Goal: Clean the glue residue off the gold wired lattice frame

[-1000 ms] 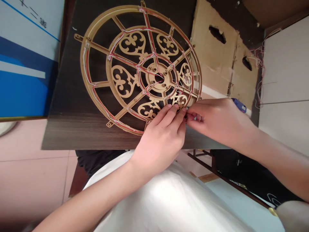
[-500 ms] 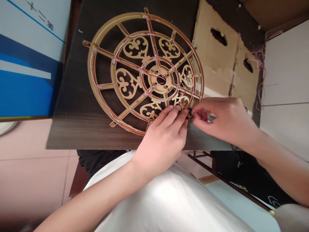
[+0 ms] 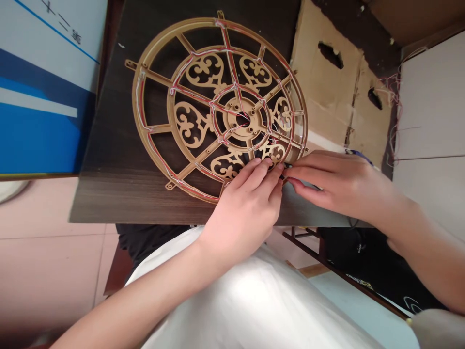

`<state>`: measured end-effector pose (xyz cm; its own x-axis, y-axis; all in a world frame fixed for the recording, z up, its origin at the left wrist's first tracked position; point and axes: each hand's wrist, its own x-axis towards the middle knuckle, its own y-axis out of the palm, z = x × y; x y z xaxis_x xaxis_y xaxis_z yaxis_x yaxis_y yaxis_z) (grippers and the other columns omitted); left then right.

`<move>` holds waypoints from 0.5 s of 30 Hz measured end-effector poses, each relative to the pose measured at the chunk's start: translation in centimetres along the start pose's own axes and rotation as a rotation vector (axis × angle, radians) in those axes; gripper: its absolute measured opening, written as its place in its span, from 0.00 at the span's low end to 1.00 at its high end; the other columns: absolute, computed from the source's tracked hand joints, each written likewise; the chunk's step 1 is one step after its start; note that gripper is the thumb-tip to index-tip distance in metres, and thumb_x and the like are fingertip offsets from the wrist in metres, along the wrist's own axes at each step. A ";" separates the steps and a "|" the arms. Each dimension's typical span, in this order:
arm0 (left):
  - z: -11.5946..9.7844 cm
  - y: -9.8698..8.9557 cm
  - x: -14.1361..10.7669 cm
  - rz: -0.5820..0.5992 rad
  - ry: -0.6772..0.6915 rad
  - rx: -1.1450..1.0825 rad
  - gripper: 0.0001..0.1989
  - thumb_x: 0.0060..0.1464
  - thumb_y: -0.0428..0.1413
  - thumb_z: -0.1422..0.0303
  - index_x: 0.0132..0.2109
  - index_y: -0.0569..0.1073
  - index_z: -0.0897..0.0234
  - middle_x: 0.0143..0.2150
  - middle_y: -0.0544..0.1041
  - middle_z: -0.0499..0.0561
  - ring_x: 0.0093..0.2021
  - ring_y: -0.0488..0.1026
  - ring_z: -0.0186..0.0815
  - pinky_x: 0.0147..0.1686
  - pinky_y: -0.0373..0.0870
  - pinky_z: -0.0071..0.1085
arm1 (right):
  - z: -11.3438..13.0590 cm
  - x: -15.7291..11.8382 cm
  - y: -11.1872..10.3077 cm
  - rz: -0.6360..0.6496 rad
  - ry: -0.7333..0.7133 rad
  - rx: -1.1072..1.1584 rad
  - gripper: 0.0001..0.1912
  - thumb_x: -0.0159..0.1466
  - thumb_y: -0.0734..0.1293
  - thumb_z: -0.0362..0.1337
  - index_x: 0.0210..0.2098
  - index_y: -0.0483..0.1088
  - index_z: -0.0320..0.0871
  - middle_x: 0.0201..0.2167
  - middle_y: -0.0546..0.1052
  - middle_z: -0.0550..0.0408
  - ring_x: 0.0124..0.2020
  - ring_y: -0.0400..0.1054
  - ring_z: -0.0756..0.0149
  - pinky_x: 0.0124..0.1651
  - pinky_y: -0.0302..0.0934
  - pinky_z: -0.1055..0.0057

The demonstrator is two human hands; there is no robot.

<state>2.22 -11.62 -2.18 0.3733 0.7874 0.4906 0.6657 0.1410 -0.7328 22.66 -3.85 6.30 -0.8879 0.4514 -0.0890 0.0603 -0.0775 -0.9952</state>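
A round gold-coloured metal frame [image 3: 240, 91] with spokes, rings and scroll ornaments lies on the dark wooden table. Red and white wires [image 3: 229, 63] run along its rings and spokes and into the centre hole. My left hand [image 3: 247, 198] lies over the lower right rim, gripping it with the fingers bent across; its thumb is hidden. Right beside it, my right hand [image 3: 327, 177] is pinched at the same rim, close to my left index fingertip. A small dark bit shows at its fingertips, too hidden to name.
Torn cardboard [image 3: 323, 92] with two holes lies on the table [image 3: 138, 198] at the right. Loose pink wires [image 3: 394, 102] hang beyond it, by a pale panel [image 3: 428, 106]. A blue and white board [image 3: 39, 121] stands at the left. White cloth [image 3: 232, 295] covers the lap.
My right hand has shifted slightly left and its fingers have straightened and closed together at the rim. My left hand and the frame have stayed in place.
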 end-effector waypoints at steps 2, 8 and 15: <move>0.0 0.0 0.0 0.009 0.003 0.009 0.16 0.66 0.56 0.75 0.56 0.80 0.78 0.62 0.80 0.62 0.64 0.74 0.49 0.70 0.71 0.46 | -0.1 -0.3 0.0 0.011 -0.030 -0.011 0.08 0.73 0.65 0.26 0.46 0.76 0.41 0.42 0.83 0.49 0.41 0.78 0.59 0.45 0.72 0.62; 0.1 -0.1 0.0 0.021 0.011 0.016 0.16 0.66 0.56 0.75 0.56 0.80 0.79 0.62 0.79 0.63 0.64 0.74 0.49 0.70 0.71 0.45 | -0.3 -0.6 0.3 0.035 -0.091 -0.070 0.13 0.72 0.63 0.22 0.50 0.74 0.40 0.45 0.83 0.47 0.45 0.78 0.56 0.44 0.73 0.60; 0.0 -0.1 0.1 0.019 0.008 0.002 0.16 0.65 0.57 0.76 0.56 0.80 0.78 0.62 0.79 0.63 0.64 0.74 0.49 0.70 0.71 0.46 | 0.3 0.0 0.0 0.010 0.107 0.081 0.09 0.71 0.64 0.29 0.40 0.76 0.46 0.39 0.83 0.51 0.41 0.80 0.57 0.45 0.73 0.62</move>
<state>2.20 -11.56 -2.10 0.3907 0.7851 0.4806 0.6572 0.1277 -0.7429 22.50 -4.06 6.30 -0.8336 0.5420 -0.1069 0.0282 -0.1516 -0.9880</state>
